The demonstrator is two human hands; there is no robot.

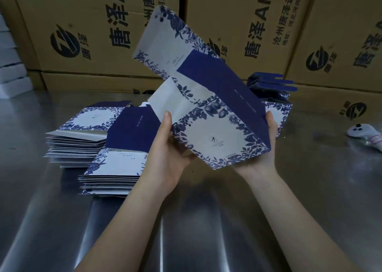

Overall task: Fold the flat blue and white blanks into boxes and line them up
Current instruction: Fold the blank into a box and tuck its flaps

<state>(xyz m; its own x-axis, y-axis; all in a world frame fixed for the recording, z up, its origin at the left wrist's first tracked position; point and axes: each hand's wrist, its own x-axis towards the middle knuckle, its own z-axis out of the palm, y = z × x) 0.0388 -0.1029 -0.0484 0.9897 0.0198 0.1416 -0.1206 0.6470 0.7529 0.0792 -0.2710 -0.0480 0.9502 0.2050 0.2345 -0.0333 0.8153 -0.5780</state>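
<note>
Grip: left hand [165, 149] and right hand [267, 145] each clasp an opposite edge of one blue and white blank [208, 131], held half-opened above the steel table [186, 220], seemingly to square it into a box; flat stack [91, 141] left, folded boxes [275, 92] behind.

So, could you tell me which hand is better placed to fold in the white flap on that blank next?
Probably the left hand: its thumb lies right at the white flap, while the right hand grips the far blue edge of the blank.
</note>
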